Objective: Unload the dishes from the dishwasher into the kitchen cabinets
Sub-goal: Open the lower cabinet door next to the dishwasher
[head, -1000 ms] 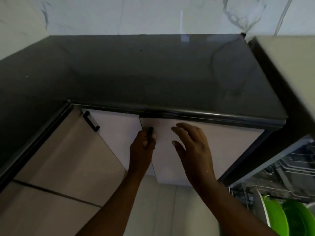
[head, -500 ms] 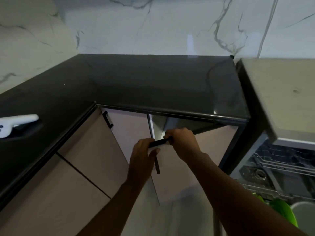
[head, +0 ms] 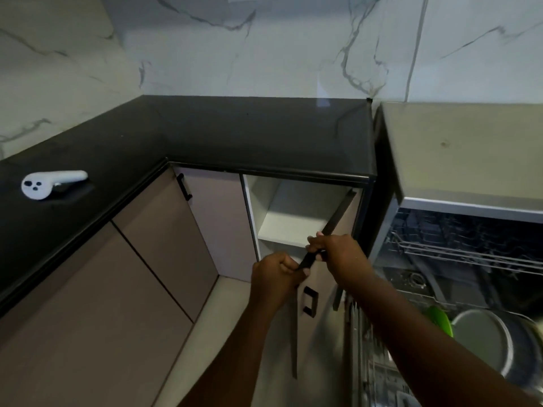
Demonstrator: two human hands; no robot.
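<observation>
We are in a home kitchen. A glossy black L-shaped countertop (head: 264,133) runs into a corner beneath white marble-veined wall panels (head: 279,45). Below it we see beige flat-fronted base cabinets (head: 164,239) with black bar handles (head: 184,187), one open onto a white inner shelf (head: 289,227). At the right stands an open dishwasher (head: 458,230) with wire racks (head: 470,257) holding a green plastic dish (head: 440,318).

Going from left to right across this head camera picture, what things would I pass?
White handheld device on the counter → closed cabinet door's black handle → left hand → right hand → green dish → metal pot.
</observation>
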